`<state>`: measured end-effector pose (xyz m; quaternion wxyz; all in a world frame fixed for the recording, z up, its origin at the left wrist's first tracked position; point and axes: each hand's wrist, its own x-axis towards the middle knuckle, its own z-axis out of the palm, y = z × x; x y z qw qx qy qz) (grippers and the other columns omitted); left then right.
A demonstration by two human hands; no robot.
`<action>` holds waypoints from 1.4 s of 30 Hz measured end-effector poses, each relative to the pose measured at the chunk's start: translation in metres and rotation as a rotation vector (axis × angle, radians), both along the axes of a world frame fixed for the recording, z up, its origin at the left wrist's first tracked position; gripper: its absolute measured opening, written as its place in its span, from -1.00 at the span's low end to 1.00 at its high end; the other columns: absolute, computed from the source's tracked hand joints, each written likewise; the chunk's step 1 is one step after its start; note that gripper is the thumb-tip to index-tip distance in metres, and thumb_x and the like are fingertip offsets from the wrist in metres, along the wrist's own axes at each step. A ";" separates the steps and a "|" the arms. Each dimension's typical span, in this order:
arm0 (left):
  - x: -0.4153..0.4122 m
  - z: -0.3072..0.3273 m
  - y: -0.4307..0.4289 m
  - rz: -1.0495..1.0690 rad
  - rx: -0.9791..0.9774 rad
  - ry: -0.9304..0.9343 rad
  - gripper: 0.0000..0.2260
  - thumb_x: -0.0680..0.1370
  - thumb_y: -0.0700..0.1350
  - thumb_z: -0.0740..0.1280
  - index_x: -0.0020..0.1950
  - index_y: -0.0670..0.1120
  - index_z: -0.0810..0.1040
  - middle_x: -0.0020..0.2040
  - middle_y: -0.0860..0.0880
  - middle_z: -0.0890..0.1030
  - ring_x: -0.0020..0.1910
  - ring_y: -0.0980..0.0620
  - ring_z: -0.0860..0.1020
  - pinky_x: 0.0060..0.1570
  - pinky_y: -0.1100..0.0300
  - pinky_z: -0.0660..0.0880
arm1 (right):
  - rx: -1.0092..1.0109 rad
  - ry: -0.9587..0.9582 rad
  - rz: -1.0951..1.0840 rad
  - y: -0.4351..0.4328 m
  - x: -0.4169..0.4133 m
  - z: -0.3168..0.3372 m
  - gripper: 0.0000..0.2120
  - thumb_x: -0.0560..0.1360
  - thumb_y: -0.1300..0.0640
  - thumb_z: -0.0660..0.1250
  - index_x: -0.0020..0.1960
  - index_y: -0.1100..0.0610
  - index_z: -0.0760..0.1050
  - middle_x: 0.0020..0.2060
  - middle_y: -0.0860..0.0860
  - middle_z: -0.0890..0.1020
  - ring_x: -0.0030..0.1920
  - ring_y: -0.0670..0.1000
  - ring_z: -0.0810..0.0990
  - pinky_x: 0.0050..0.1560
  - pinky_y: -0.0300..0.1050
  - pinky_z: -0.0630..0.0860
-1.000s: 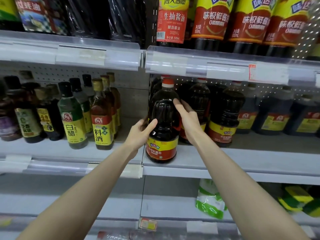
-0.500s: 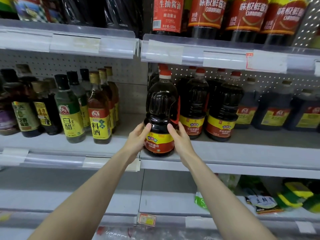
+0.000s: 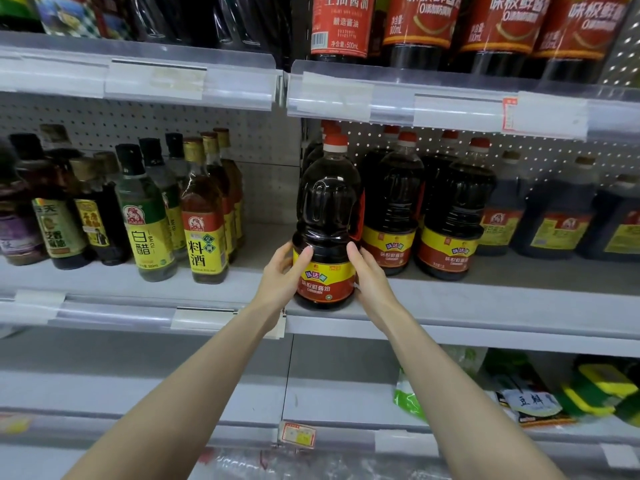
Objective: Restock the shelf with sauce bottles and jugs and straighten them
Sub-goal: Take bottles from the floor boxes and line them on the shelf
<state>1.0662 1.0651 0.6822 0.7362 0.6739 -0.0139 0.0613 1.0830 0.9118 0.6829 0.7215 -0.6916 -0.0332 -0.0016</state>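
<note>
Two hands: left hand (image 3: 277,282) and right hand (image 3: 372,285) both grip the front soy jug (image 3: 327,209) low down, at its yellow-red label.
Left fingers: thumb lies across the label front; other fingers curl round the jug's left side, close together.
Right fingers: thumb on the label's right front; the rest wrap behind the jug, spread can't tell.
Jug: upright, red cap, base on the middle shelf (image 3: 485,306) at its front edge.
Right of jug: same-label jugs (image 3: 393,216) just beside it, set further back; darker jugs (image 3: 557,216) beyond those.
Behind jug: more red caps in a row.
Left of jug: a gap, then cooking-wine bottle (image 3: 204,220) and white-vinegar bottle (image 3: 147,216), both upright.
Above jug: upper shelf, red-label bottles (image 3: 341,26).
Below jug: lower shelf, green packet (image 3: 408,400) off to the right.
</note>
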 end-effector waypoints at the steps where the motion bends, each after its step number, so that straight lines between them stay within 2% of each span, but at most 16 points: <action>1: 0.000 0.000 0.002 -0.021 0.013 0.013 -0.55 0.54 0.11 0.31 0.41 0.11 0.35 0.18 0.13 0.51 0.13 0.18 0.50 -0.08 0.33 0.44 | 0.000 0.012 0.001 0.000 -0.001 -0.002 -0.44 0.56 -0.20 0.20 0.49 -0.04 0.24 0.34 -0.16 0.41 0.32 -0.09 0.38 0.21 -0.13 0.33; 4: -0.002 -0.005 0.005 -0.101 0.043 0.044 -0.82 0.59 0.03 0.25 0.16 0.27 0.39 0.03 0.25 0.53 -0.01 0.32 0.50 -0.17 0.41 0.40 | -0.018 0.006 0.011 -0.001 -0.006 -0.004 -0.47 0.58 -0.16 0.19 0.50 -0.04 0.22 0.23 -0.20 0.40 0.24 -0.16 0.37 0.09 -0.29 0.35; 7: -0.003 -0.007 0.003 -0.120 0.048 0.040 -0.82 0.61 -0.02 0.24 0.04 0.31 0.38 -0.01 0.29 0.53 -0.02 0.35 0.50 -0.19 0.45 0.42 | -0.020 0.004 0.031 -0.002 -0.007 -0.006 -0.50 0.59 -0.13 0.18 0.49 -0.06 0.23 0.21 -0.22 0.41 0.25 -0.18 0.36 -0.04 -0.39 0.35; 10: 0.002 -0.013 0.003 -0.080 0.038 0.026 -0.83 0.59 -0.02 0.27 0.14 0.22 0.44 0.05 0.25 0.55 0.07 0.28 0.50 -0.13 0.39 0.41 | -0.035 0.015 0.038 -0.004 -0.005 -0.006 -0.48 0.59 -0.15 0.17 0.51 -0.08 0.19 0.27 -0.21 0.39 0.27 -0.16 0.35 0.10 -0.29 0.34; 14: 0.005 -0.019 0.001 -0.001 0.050 0.010 -0.56 0.54 0.00 0.34 0.40 -0.02 0.37 0.21 0.02 0.55 0.22 0.08 0.49 -0.04 0.31 0.45 | -0.024 0.048 0.056 -0.007 -0.001 -0.007 -0.40 0.58 -0.20 0.15 0.55 -0.07 0.10 0.49 -0.13 0.26 0.46 -0.05 0.25 0.35 -0.12 0.24; 19: 0.006 -0.018 -0.002 0.050 0.074 0.001 -0.52 0.51 -0.01 0.39 0.39 -0.07 0.37 0.20 -0.02 0.55 0.22 0.05 0.49 0.06 0.21 0.47 | 0.037 0.061 0.091 -0.008 0.006 -0.009 -0.38 0.57 -0.21 0.14 0.56 -0.04 0.09 0.51 -0.07 0.25 0.48 -0.02 0.24 0.45 -0.06 0.20; 22: 0.006 -0.019 0.003 0.030 0.078 0.019 -0.53 0.51 0.00 0.38 0.39 -0.03 0.35 0.18 0.00 0.54 0.18 0.07 0.49 -0.04 0.27 0.46 | 0.004 0.060 0.010 -0.003 0.004 -0.015 -0.35 0.55 -0.26 0.15 0.54 0.00 0.14 0.49 -0.03 0.28 0.44 -0.01 0.28 0.37 -0.07 0.28; 26: 0.007 -0.022 0.011 -0.074 0.046 0.068 -0.47 0.48 0.07 0.38 0.42 0.03 0.36 0.31 -0.01 0.51 0.28 0.03 0.47 0.22 0.07 0.42 | -0.041 0.056 -0.068 -0.005 -0.002 -0.016 -0.41 0.55 -0.23 0.19 0.45 0.04 0.22 0.40 0.01 0.34 0.29 -0.02 0.37 0.17 -0.14 0.33; 31: 0.006 -0.020 0.008 -0.015 0.072 0.056 -0.61 0.53 -0.04 0.37 0.34 -0.04 0.41 0.24 -0.06 0.55 0.22 0.00 0.51 0.26 -0.10 0.42 | -0.041 0.037 -0.044 -0.007 -0.004 -0.013 -0.47 0.58 -0.19 0.16 0.45 0.05 0.26 0.34 -0.04 0.42 0.23 -0.07 0.40 0.13 -0.18 0.34; 33: 0.007 -0.021 0.006 0.016 0.093 0.044 -0.60 0.52 -0.04 0.38 0.32 -0.07 0.42 0.21 -0.07 0.56 0.18 0.00 0.51 0.12 -0.01 0.50 | -0.031 0.037 -0.038 -0.008 -0.004 -0.013 -0.47 0.59 -0.19 0.14 0.47 0.04 0.26 0.35 -0.04 0.42 0.23 -0.08 0.40 0.13 -0.18 0.33; 34: 0.006 -0.021 0.005 0.029 0.095 0.036 -0.60 0.52 -0.05 0.39 0.32 -0.08 0.41 0.19 -0.07 0.55 0.18 0.01 0.51 0.01 0.13 0.52 | -0.025 0.038 -0.031 -0.008 -0.004 -0.012 -0.47 0.59 -0.19 0.14 0.47 0.04 0.26 0.36 -0.04 0.42 0.23 -0.09 0.40 0.14 -0.18 0.33; 36: 0.006 -0.022 0.003 0.038 0.093 0.023 -0.60 0.52 -0.06 0.39 0.31 -0.08 0.41 0.17 -0.06 0.54 0.16 0.04 0.50 -0.09 0.31 0.46 | -0.022 0.040 -0.016 -0.008 -0.003 -0.012 -0.46 0.59 -0.19 0.13 0.49 0.03 0.25 0.38 -0.05 0.41 0.24 -0.09 0.39 0.17 -0.18 0.32; 42: 0.005 -0.024 0.006 -0.002 0.054 0.051 -0.55 0.51 -0.07 0.40 0.37 -0.03 0.38 0.24 -0.07 0.53 0.25 0.00 0.47 0.07 0.17 0.41 | -0.009 0.075 -0.037 -0.008 -0.004 -0.016 -0.43 0.56 -0.20 0.20 0.48 0.04 0.25 0.32 -0.06 0.43 0.23 -0.08 0.40 0.19 -0.16 0.34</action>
